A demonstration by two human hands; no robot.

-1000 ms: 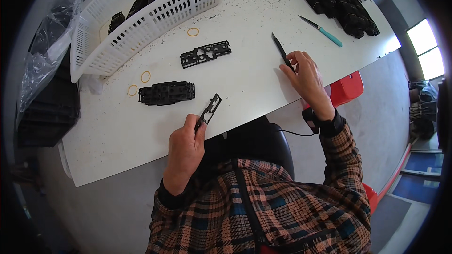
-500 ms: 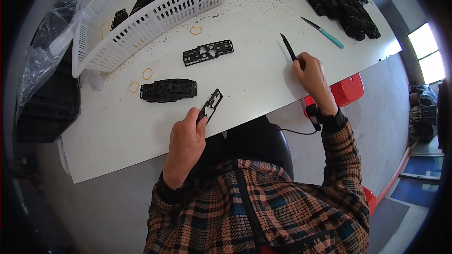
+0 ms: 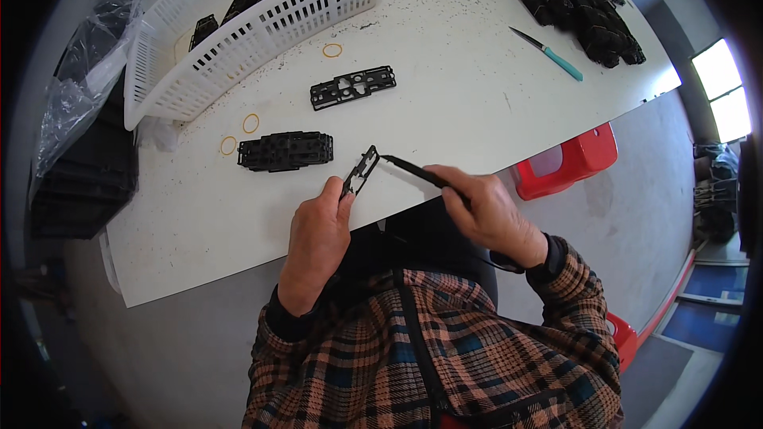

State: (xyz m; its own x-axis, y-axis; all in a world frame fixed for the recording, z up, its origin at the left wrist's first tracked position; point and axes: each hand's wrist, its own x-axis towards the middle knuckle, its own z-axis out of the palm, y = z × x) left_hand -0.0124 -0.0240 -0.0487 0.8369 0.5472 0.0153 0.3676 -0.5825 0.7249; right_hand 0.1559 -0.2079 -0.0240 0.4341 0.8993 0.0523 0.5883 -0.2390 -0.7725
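Note:
Between thumb and fingers my left hand (image 3: pixel 319 230) pinches a black plastic frame (image 3: pixel 363 171) with cut-outs, tilted up just over the table's near edge. My right hand (image 3: pixel 489 210) is wrapped round a black knife (image 3: pixel 415 170), whose tip points left at the upper end of that frame. Whether blade and frame touch, I cannot tell. Left of the held frame lies a stack of black plastic frames (image 3: pixel 285 151). Farther back, a black flat frame (image 3: pixel 353 88) with several openings rests alone on the table.
A white slatted basket (image 3: pixel 262 36) with black parts stands at the far left. Yellow rubber bands (image 3: pixel 251 123) lie near it. At the far right are bundled black parts (image 3: pixel 568 4) and a teal-handled knife (image 3: pixel 563 63). Dark crumbs dot the white table (image 3: pixel 445 103); a red stool (image 3: pixel 568 160) stands beyond its edge.
My right hand has brought the black knife leftward and nearer, from over the right part of the table to the held frame. My left hand has barely shifted.

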